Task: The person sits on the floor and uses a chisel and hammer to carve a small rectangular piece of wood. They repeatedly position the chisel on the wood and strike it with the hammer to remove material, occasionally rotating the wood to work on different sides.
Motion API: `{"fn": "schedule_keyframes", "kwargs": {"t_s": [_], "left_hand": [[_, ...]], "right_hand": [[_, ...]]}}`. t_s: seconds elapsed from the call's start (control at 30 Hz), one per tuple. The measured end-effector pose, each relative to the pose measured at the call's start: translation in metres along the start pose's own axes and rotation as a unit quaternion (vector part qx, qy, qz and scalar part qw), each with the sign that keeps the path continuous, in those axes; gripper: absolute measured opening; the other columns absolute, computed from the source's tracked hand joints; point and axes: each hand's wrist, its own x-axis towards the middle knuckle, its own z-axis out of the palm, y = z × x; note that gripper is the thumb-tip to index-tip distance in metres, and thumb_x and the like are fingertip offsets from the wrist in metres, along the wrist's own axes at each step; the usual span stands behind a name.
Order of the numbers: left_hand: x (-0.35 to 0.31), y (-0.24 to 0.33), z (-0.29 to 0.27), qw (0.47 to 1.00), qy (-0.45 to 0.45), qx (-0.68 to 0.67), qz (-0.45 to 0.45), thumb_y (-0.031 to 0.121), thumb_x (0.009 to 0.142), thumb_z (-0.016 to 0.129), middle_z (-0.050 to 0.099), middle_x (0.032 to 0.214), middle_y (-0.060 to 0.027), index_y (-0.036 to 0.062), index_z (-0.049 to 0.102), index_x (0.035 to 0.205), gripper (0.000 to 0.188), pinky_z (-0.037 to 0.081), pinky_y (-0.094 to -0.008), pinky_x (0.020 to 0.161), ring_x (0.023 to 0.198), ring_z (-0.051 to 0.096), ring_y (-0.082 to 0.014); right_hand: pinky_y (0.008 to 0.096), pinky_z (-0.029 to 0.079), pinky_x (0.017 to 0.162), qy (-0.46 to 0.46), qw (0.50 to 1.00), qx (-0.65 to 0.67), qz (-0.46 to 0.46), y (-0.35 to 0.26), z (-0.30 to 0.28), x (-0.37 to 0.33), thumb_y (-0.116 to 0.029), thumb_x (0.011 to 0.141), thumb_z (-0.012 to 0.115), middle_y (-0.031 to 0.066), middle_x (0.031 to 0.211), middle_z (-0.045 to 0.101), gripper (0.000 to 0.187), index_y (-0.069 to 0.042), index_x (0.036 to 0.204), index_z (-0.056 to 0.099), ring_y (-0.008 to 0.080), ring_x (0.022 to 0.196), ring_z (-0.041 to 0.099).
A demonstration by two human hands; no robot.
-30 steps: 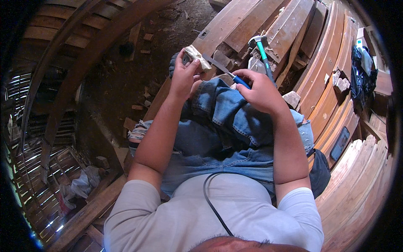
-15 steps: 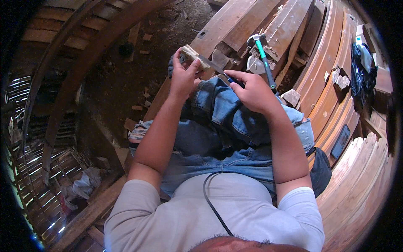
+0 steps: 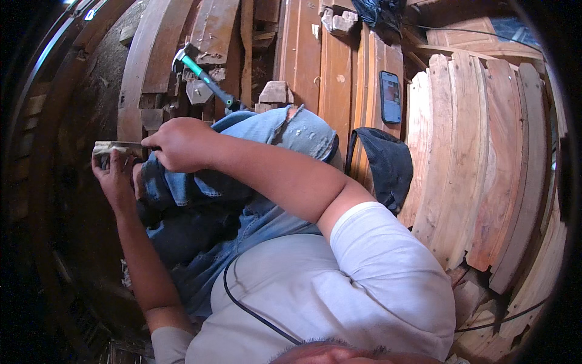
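Note:
My left hand (image 3: 117, 181) grips a small pale block of wood (image 3: 103, 147) from below, with its fingers up against the side. My right hand (image 3: 180, 145) is closed round the dark blue handle of a knife-like tool, mostly hidden under the fingers. The narrow blade (image 3: 129, 144) lies across the block's upper side, pointing left. Both hands are out beyond my knees, at the left. A claw hammer (image 3: 200, 71) with a green and black handle rests on the wood pieces beyond my right hand.
Long brown boards (image 3: 301, 60) lie stacked ahead, with chunks of scrap wood (image 3: 276, 93) on them. A phone (image 3: 391, 97) rests on boards at the right, near a dark cap (image 3: 382, 167). Paler planks (image 3: 464, 151) are laid farther right. A black plastic bag (image 3: 379, 12) is at the top.
The view has swung to the right, so hands, hammer and boards appear farther left. Both hands still hold the block and the tool, and the blade now lies flatter across the block.

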Motion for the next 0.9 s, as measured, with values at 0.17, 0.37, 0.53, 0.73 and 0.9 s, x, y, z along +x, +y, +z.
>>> {"fn": "schedule_keyframes", "kwargs": {"t_s": [0.17,0.37,0.53,0.73,0.9], "left_hand": [[0.004,-0.005,-0.006,1.0,0.001,-0.03,0.0,0.014,0.103,0.069,0.054,0.137,-0.018,0.0086,0.026,0.156,0.069,0.06,-0.0399,0.096,0.118,0.065,-0.0278],[-0.003,-0.004,-0.011,1.0,-0.014,-0.015,0.007,0.015,0.104,0.067,0.053,0.137,-0.0192,0.0098,0.027,0.157,0.067,0.06,-0.0424,0.096,0.119,0.064,-0.0291],[0.0,0.002,-0.002,1.0,-0.011,0.001,0.019,0.02,0.103,0.069,0.059,0.132,-0.0175,0.0091,0.031,0.154,0.064,0.06,-0.04,0.091,0.112,0.067,-0.0283],[-0.007,-0.004,0.013,0.997,-0.007,-0.075,0.021,0.011,0.103,0.066,0.054,0.14,-0.018,0.0157,0.021,0.16,0.073,0.062,-0.0442,0.096,0.121,0.063,-0.0291],[-0.009,-0.003,0.009,0.997,-0.004,-0.082,0.004,0.009,0.103,0.065,0.056,0.138,-0.0171,0.0161,0.022,0.16,0.071,0.062,-0.0439,0.095,0.118,0.065,-0.0294]], "right_hand": [[0.0501,0.056,0.092,-0.012,1.0,-0.016,-0.011,0.001,-0.003,0.001,-0.022,0.091,0.064,0.0216,0.113,0.073,0.04,-0.017,0.13,0.073,0.0403,0.104,0.07],[0.0506,0.056,0.094,-0.004,0.998,0.054,-0.008,-0.002,0.001,-0.001,-0.022,0.089,0.066,0.0231,0.114,0.073,0.044,-0.016,0.132,0.072,0.0418,0.106,0.069],[0.0501,0.054,0.097,-0.006,0.998,0.054,-0.014,0.006,0.001,0.005,-0.023,0.09,0.068,0.0251,0.115,0.073,0.044,-0.01,0.132,0.071,0.0425,0.108,0.069],[0.0511,0.053,0.097,0.065,0.996,0.058,0.024,0.005,-0.009,-0.005,-0.024,0.094,0.066,0.0241,0.115,0.072,0.034,-0.01,0.124,0.073,0.0429,0.11,0.068],[0.0452,0.055,0.085,0.088,0.995,-0.037,0.015,0.001,-0.018,-0.015,-0.021,0.094,0.069,0.0154,0.103,0.069,0.032,-0.013,0.124,0.074,0.0367,0.096,0.069]]}}
